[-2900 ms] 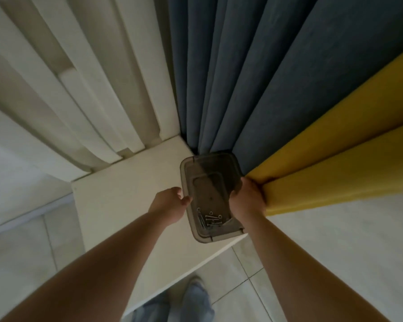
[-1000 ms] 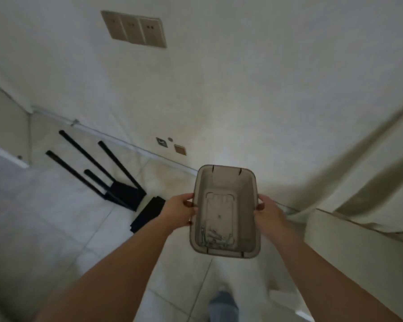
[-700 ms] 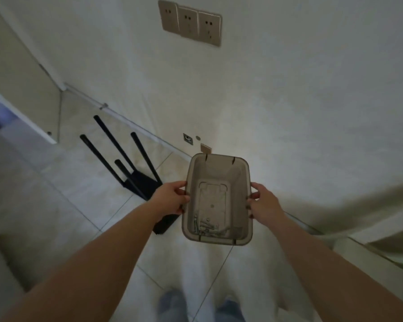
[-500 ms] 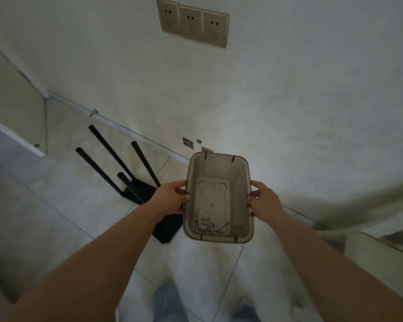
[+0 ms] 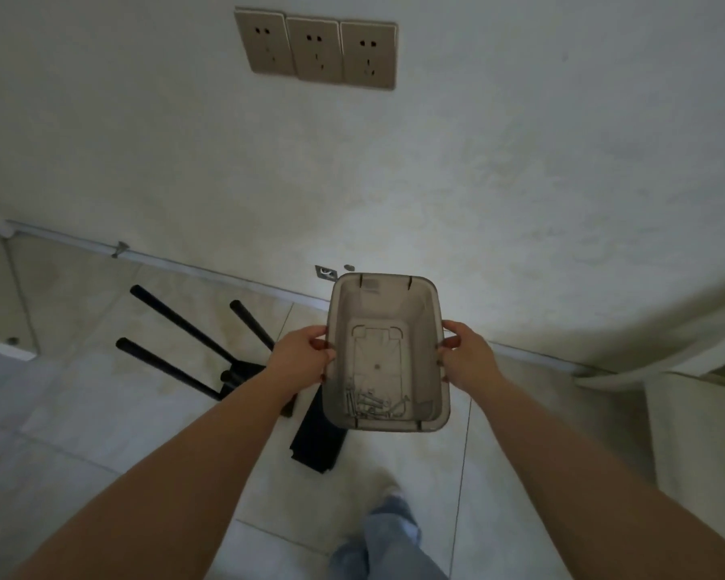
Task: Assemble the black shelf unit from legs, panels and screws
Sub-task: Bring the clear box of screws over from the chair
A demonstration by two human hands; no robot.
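I hold a translucent grey plastic bin (image 5: 384,305) in front of me at waist height. My left hand (image 5: 300,357) grips its left rim and my right hand (image 5: 467,357) grips its right rim. Several silver screws (image 5: 371,403) lie loose at the near end of the bin's bottom. On the tiled floor beyond, a black shelf panel (image 5: 243,370) lies with black legs (image 5: 176,320) sticking up and away to the left. Another black panel (image 5: 317,447) lies flat, partly hidden under the bin.
A white wall (image 5: 436,182) stands straight ahead with three beige sockets (image 5: 317,52) on it. A white ledge (image 5: 695,420) juts in at the right. My leg in blue jeans (image 5: 388,537) shows at the bottom over the pale tiles.
I lifted the bin off the white ledge by the curtains and turned to face the wall. Over the last second I have stepped closer to the black parts on the floor.
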